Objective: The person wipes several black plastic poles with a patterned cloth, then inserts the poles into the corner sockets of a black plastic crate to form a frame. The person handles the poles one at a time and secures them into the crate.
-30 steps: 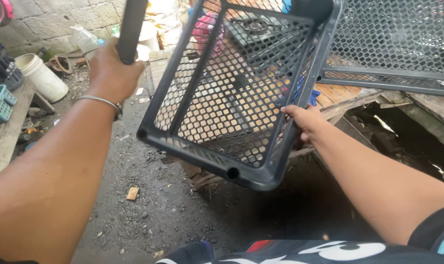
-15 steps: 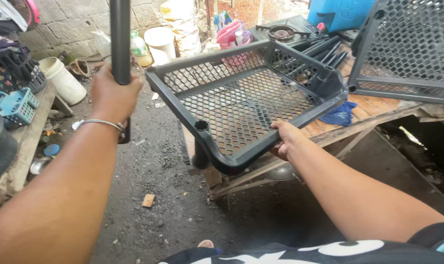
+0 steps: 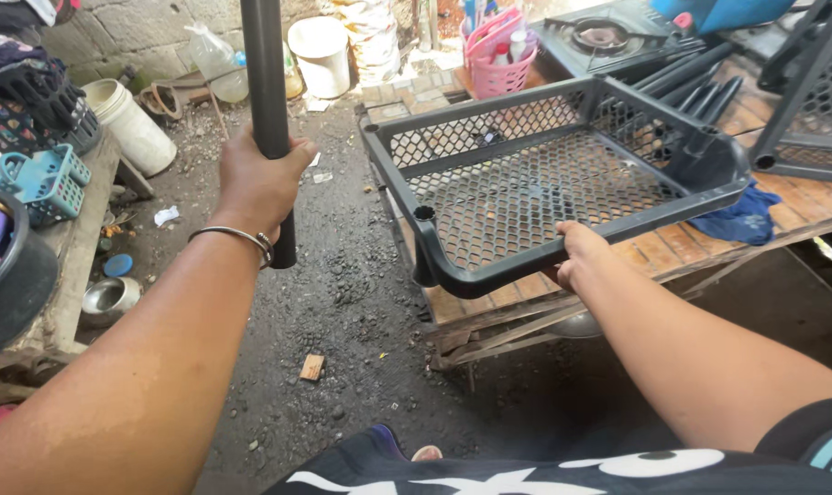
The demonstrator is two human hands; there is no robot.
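Over on the left side, the left hand (image 3: pixel 256 183) is wrapped tight around a dark plastic pole (image 3: pixel 267 110), held upright above the gravelly ground (image 3: pixel 343 275), with a metal bangle (image 3: pixel 237 240) on that wrist. The right hand (image 3: pixel 576 257) is clamped on the near rim of a black mesh tray (image 3: pixel 544 183), fingers curled under the edge. That tray sits pretty much level on the wooden worktop (image 3: pixel 691 247), its near corner hanging off the edge. Just past the right hand there's a blue rag (image 3: pixel 737 220), and further back a pink basket (image 3: pixel 503 69).
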